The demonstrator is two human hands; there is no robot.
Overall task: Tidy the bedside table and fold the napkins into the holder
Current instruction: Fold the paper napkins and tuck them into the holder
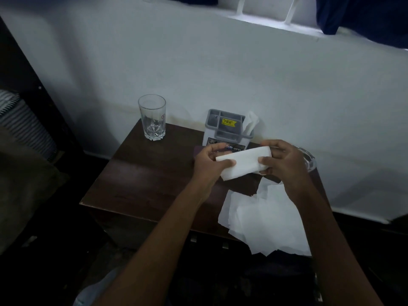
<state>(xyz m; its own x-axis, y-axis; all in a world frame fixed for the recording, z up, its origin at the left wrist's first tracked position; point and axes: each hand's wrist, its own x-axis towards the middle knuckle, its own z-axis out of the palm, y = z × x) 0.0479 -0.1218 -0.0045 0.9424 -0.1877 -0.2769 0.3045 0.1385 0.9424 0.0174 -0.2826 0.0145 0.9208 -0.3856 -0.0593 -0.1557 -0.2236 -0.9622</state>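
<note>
A folded white napkin is held in the air above the dark wooden bedside table. My left hand pinches its left end and my right hand grips its right end. Behind my hands stands the grey and white holder, with one white napkin sticking up from its right compartment. Several loose unfolded napkins lie in a pile on the table's front right, partly over the edge.
An empty drinking glass stands at the table's back left corner. A clear glass dish sits at the right edge, mostly hidden by my right hand. A white wall runs behind the table; a dark bed frame is at left.
</note>
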